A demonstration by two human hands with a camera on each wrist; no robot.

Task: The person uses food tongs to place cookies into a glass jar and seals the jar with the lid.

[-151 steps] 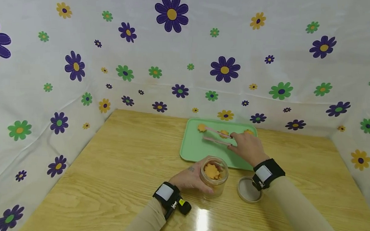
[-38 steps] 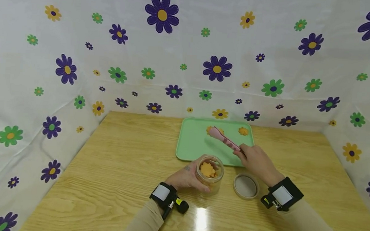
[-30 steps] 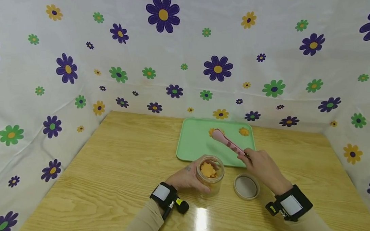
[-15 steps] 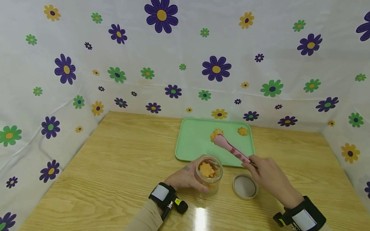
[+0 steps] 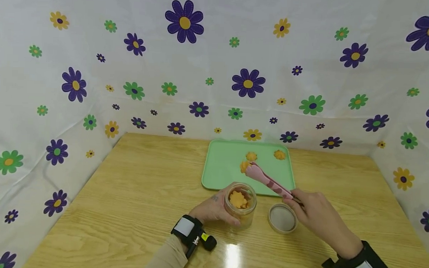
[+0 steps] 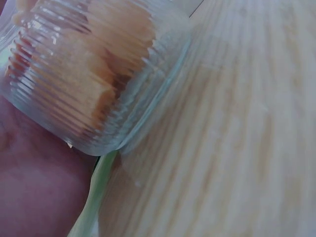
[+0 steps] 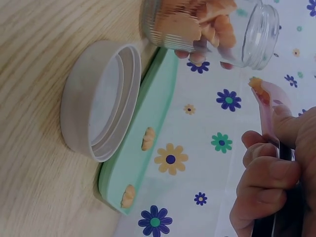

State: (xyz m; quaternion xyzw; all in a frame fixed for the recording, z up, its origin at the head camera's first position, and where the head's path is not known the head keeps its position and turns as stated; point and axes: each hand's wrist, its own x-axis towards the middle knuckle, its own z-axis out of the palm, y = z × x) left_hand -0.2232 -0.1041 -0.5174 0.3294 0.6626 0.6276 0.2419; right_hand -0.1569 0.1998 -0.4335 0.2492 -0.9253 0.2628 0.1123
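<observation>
My left hand (image 5: pixel 212 211) grips a clear ribbed glass jar (image 5: pixel 246 220) from its left side. Flower-shaped orange cookies (image 5: pixel 238 199) show through the jar's uncovered mouth. In my right hand (image 5: pixel 321 218) is a pair of pink tongs (image 5: pixel 269 184), fingers curled round the dark handle in the right wrist view. The tongs' tips pinch one cookie (image 5: pixel 244 167), raised above the near part of the green tray (image 5: pixel 216 169), a little beyond the jar's mouth. Two more cookies lie on the tray: one near its middle (image 5: pixel 251 156), one at far right (image 5: pixel 279 154).
The jar's round lid (image 5: pixel 282 218) lies with its hollow side up, right of the jar and below my right hand. A wooden table (image 5: pixel 145 186) carries everything. White flower-printed cloth (image 5: pixel 210 43) hangs behind and at both sides.
Five seconds ago the tongs were spread at the leftmost cookie on the tray. Now they pinch that cookie, lifted and brought nearer the jar, as my right hand drew back. The left hand stays put.
</observation>
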